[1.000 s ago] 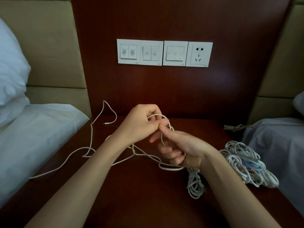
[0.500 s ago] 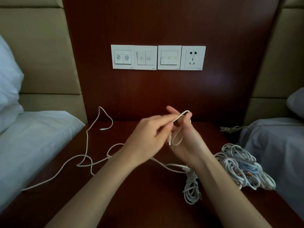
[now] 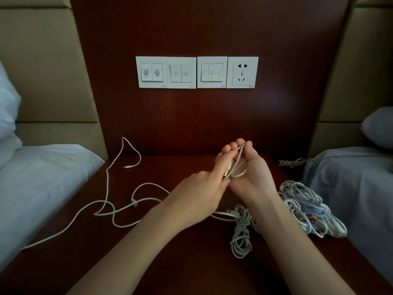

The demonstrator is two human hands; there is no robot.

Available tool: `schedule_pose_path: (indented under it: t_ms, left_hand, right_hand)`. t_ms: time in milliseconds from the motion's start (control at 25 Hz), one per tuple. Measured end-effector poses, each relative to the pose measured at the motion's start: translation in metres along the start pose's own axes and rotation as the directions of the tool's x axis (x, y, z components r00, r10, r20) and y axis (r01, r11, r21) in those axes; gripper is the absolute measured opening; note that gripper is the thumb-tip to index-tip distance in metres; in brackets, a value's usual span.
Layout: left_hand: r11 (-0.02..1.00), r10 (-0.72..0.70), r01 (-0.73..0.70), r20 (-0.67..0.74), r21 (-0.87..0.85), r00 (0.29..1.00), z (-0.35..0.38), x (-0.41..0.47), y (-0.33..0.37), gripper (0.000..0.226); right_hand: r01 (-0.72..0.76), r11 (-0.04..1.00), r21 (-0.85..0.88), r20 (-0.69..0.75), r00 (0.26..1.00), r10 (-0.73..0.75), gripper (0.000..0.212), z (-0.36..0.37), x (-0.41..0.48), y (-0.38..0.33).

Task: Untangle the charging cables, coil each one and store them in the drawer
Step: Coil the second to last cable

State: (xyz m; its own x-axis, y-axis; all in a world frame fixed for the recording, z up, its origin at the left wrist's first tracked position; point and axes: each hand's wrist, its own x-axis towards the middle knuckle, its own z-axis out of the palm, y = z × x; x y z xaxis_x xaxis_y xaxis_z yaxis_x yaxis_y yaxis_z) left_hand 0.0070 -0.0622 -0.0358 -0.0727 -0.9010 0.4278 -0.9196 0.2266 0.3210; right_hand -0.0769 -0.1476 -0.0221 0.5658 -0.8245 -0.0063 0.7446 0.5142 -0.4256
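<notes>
A long white charging cable (image 3: 107, 188) trails in loose curves over the left half of the dark wooden nightstand (image 3: 191, 269), its small plug lying near the back wall. Its other end is wound into a small loop (image 3: 238, 167) between my hands. My right hand (image 3: 255, 177) stands upright with the loop round its fingers. My left hand (image 3: 202, 194) pinches the cable and its USB plug against the right palm. A coiled white bundle (image 3: 240, 237) lies below my right wrist. A tangled pile of white cables (image 3: 308, 207) sits to the right. No drawer is visible.
Bed linen borders the nightstand on the left (image 3: 42, 188) and on the right (image 3: 350, 188). A thin brown cord (image 3: 294, 161) lies at the back right. Switch plates and a socket (image 3: 196, 72) are on the wood panel behind.
Both hands rose and shifted right. My right hand opened upward with the loop round its fingers, and my left hand drew the cable in closer against it.
</notes>
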Motion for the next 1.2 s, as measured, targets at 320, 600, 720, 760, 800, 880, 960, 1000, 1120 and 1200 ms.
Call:
schedule_pose_path:
  t_ms: [320,600,720,760,800,880,960,1000,1120,1200]
  left_hand:
    - [0.992,0.011,0.005,-0.130,0.125,0.991,-0.020,0.001,-0.028,0.010]
    - [0.978,0.061,-0.087,-0.143,-0.189,0.988,-0.023,-0.001,-0.036,0.008]
    - [0.966,0.181,-0.191,-0.074,-0.171,0.981,-0.021,0.002,-0.025,0.012]
    - [0.967,0.192,-0.198,-0.053,-0.161,0.980,-0.020,0.002,-0.021,0.010]
    - [0.974,0.172,-0.178,-0.048,-0.139,0.984,-0.020,0.003,-0.016,0.006]
    - [0.989,0.045,-0.059,-0.105,-0.134,0.993,-0.020,0.002,-0.008,0.013]
    - [0.985,-0.150,0.136,-0.144,-0.104,0.978,-0.023,0.001,-0.005,0.043]
    - [0.975,-0.221,0.223,-0.154,-0.006,0.963,-0.025,0.000,-0.004,0.054]
    - [0.881,-0.336,0.372,-0.168,0.291,0.927,-0.030,-0.001,-0.004,0.070]
    - [0.844,-0.357,0.382,-0.137,0.376,0.924,-0.027,0.000,-0.005,0.072]
  right_hand:
    - [0.007,0.999,0.050,-0.134,0.991,0.000,0.033,-0.007,0.008,-0.008]
    - [-0.051,0.981,-0.187,-0.133,0.991,0.026,0.047,-0.003,-0.001,-0.003]
    - [-0.131,0.922,-0.364,-0.076,0.991,0.111,0.049,0.001,-0.008,0.002]
    - [-0.138,0.892,-0.431,-0.048,0.990,0.130,0.044,0.002,-0.012,0.004]
    - [-0.138,0.868,-0.478,-0.022,0.989,0.145,0.038,0.002,-0.014,0.006]
    - [-0.155,0.852,-0.501,0.037,0.979,0.200,0.029,-0.001,-0.014,0.008]
    - [-0.234,0.844,-0.482,0.064,0.952,0.300,0.032,-0.002,-0.016,0.010]
    - [-0.265,0.826,-0.498,0.067,0.938,0.341,0.032,-0.003,-0.015,0.013]
    - [-0.291,0.700,-0.652,0.033,0.912,0.410,0.035,-0.007,-0.010,0.016]
    - [-0.303,0.563,-0.769,0.005,0.878,0.479,0.038,-0.008,-0.011,0.013]
